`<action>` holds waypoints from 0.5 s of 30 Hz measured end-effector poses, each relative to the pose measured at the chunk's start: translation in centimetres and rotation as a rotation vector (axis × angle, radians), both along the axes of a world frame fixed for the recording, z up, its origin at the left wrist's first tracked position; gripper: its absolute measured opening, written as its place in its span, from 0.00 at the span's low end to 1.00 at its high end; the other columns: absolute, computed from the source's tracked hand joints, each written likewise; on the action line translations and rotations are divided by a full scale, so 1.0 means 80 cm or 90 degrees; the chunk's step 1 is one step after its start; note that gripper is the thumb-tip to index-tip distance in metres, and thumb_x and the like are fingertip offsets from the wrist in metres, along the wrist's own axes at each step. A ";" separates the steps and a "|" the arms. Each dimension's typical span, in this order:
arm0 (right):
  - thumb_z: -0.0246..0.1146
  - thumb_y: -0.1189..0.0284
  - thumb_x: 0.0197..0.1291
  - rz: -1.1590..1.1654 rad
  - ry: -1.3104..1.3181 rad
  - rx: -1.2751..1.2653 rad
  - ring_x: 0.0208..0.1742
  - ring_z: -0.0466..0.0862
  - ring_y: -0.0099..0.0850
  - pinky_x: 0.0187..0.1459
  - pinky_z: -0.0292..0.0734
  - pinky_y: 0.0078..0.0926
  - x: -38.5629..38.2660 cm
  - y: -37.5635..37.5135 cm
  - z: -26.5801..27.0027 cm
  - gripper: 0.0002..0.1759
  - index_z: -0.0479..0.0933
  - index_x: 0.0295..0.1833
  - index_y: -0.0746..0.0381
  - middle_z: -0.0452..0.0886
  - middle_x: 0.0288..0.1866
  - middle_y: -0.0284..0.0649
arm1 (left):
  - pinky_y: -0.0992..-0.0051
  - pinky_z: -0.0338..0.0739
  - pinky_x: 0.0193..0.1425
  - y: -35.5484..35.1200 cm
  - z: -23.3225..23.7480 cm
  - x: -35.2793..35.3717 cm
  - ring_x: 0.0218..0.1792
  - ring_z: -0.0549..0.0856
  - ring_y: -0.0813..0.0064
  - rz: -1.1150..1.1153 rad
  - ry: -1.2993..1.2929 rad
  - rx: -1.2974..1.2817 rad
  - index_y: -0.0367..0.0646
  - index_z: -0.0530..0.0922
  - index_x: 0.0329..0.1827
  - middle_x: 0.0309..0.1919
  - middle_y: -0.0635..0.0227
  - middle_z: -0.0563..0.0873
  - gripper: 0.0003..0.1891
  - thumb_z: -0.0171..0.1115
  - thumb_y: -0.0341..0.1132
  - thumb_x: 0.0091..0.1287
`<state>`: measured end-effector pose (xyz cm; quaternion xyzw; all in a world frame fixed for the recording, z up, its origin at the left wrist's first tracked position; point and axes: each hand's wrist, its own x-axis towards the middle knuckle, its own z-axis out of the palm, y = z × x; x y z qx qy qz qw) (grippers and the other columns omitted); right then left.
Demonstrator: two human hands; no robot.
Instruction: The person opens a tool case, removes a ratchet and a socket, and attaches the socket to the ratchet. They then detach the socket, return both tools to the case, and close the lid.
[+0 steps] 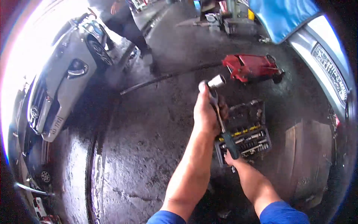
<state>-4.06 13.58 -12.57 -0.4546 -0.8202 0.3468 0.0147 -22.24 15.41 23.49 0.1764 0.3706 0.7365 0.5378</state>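
Note:
My left hand is closed round the upper shaft of a ratchet wrench, whose dark green handle points down toward me. A shiny socket sits on the ratchet's head, with my thumb beside it. Below, my right hand reaches to the near left edge of an opened socket set case on the floor. The ratchet handle overlaps that hand, and its fingers are mostly hidden. Rows of sockets and bits fill the case, with yellow strips along its hinge side.
Beyond the case stands a red floor jack with a long handle stretching left. Flattened cardboard lies at right. A silver car is parked at left, another car at right under a blue cover. A person stands at the back.

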 end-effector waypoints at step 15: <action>0.57 0.78 0.60 -0.283 0.698 -0.707 0.20 0.70 0.24 0.21 0.66 0.24 0.014 0.044 0.225 0.05 0.71 0.40 0.57 0.73 0.27 0.36 | 0.73 0.75 0.30 -0.011 0.020 0.023 0.28 0.78 0.71 -0.036 -0.052 -0.015 0.49 0.75 0.50 0.31 0.69 0.79 0.23 0.51 0.60 0.70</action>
